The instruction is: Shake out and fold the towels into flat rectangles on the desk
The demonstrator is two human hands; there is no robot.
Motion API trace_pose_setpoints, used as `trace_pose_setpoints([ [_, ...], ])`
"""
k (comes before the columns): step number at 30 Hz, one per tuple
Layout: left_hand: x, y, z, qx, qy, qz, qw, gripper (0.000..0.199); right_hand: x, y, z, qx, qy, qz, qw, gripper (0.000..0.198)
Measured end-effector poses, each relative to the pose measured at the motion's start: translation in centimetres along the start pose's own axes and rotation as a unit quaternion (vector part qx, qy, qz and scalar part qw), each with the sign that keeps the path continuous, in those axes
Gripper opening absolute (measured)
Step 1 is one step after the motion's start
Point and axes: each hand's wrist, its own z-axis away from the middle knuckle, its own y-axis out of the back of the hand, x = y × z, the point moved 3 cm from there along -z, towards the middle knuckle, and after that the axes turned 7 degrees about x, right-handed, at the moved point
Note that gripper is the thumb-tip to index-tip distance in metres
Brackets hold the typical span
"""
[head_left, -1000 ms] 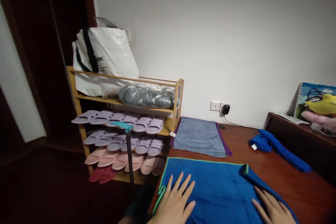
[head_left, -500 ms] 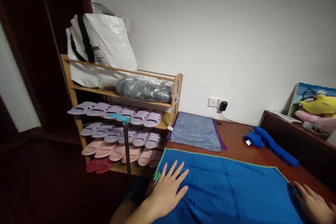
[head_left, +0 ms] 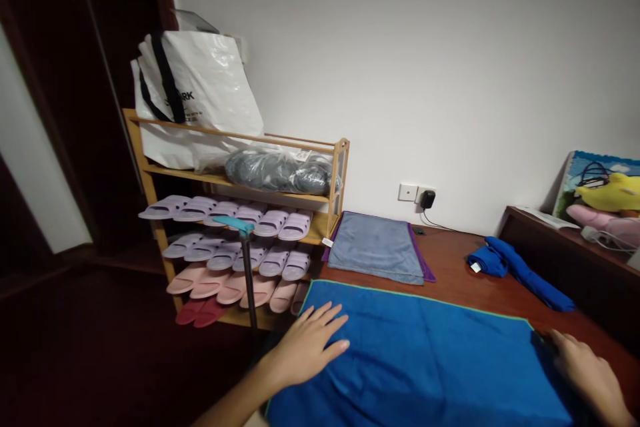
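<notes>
A blue towel with a light green edge lies spread over the near part of the reddish-brown table, with creases and ripples in its front part. My left hand rests on its left side, palm down, fingers stretched out and apart. At the towel's right edge, close to the far corner, is my right hand. Its fingers are blurred and partly hidden, so whether they pinch the edge does not show. Behind the blue towel, a flat grey-blue towel lies on a purple towel.
A rolled blue cloth lies on the table's right side. Left of the table stands a wooden shoe rack with several slippers and a white bag. A teal-topped pole stands before it. A black plug sits in the wall.
My left hand has slid slightly left and back on the blue towel. My right hand has moved a little left and up along its edge. The view has shifted slightly.
</notes>
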Motion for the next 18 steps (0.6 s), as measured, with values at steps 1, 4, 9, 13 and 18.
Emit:
trace_pose_setpoints([
  [1, -0.5, 0.3, -0.5, 0.006, 0.005, 0.005, 1.000, 0.049, -1.1, -0.1, -0.3, -0.009, -0.002, -0.015, 1.000, 0.053],
  [4, -3.1, 0.5, -2.1, 0.055, 0.026, 0.020, 0.998, 0.041, -3.9, -0.9, -1.3, -0.030, -0.026, -0.065, 0.997, 0.057],
  [9, -8.7, -0.7, -3.8, 0.172, 0.151, 0.149, 0.962, 0.042, -4.0, -1.9, -2.8, -0.027, -0.099, -0.090, 0.991, 0.072],
  [13, -11.2, -1.9, -4.6, 0.151, 0.224, 0.275, 0.923, 0.049, -2.6, -1.6, -4.0, -0.073, -0.126, -0.153, 0.977, 0.047],
  [18, -12.0, -1.8, -5.3, 0.132, 0.236, 0.363, 0.891, 0.049, -2.0, 0.0, -5.2, -0.030, -0.145, -0.203, 0.968, 0.038],
])
